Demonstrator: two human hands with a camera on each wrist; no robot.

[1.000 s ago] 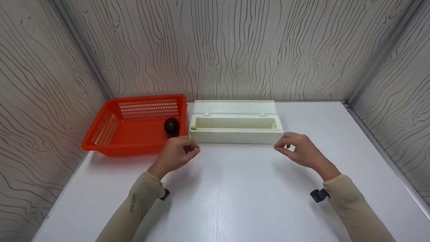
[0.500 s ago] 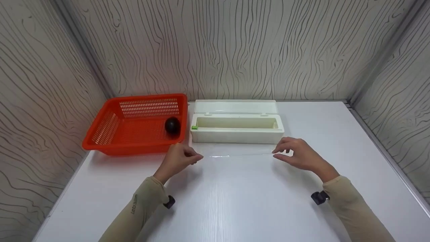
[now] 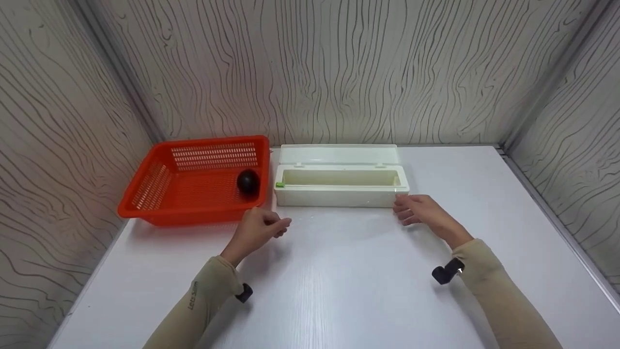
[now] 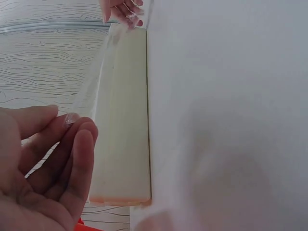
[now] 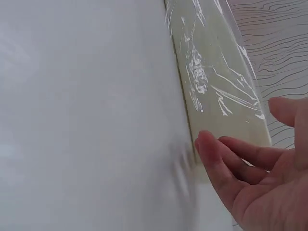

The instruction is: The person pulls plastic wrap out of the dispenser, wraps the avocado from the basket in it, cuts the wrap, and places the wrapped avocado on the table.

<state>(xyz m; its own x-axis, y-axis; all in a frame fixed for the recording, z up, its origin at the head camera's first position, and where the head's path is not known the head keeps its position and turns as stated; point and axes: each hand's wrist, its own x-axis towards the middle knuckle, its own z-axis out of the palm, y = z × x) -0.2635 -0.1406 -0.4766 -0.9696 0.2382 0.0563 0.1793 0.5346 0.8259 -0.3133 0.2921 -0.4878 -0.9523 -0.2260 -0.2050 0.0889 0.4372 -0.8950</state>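
Before me is a long white cling film dispenser box (image 3: 339,198), its lid (image 3: 339,154) tipped back and a green piece (image 3: 280,184) at its front left. My left hand (image 3: 256,230), near the box's left front corner, pinches an edge of clear cling film (image 4: 91,72) between thumb and finger. Across the box front the film stretches, wrinkled and shiny in the right wrist view. My right hand (image 3: 420,212) is at the box's right front corner, thumb apart from its loosely bent fingers. Whether its fingertips touch the film is hard to tell.
Left of the box stands a red plastic basket (image 3: 193,215) with a dark round fruit-like object (image 3: 248,182) in it. Both sit on a white table (image 3: 329,291), with wood-patterned panels (image 3: 339,72) behind and at the sides.
Both hands drew the film toward me from the box front. Since then my right hand has parted its thumb from its fingers and moved back up to the box corner; my left hand barely shifted.
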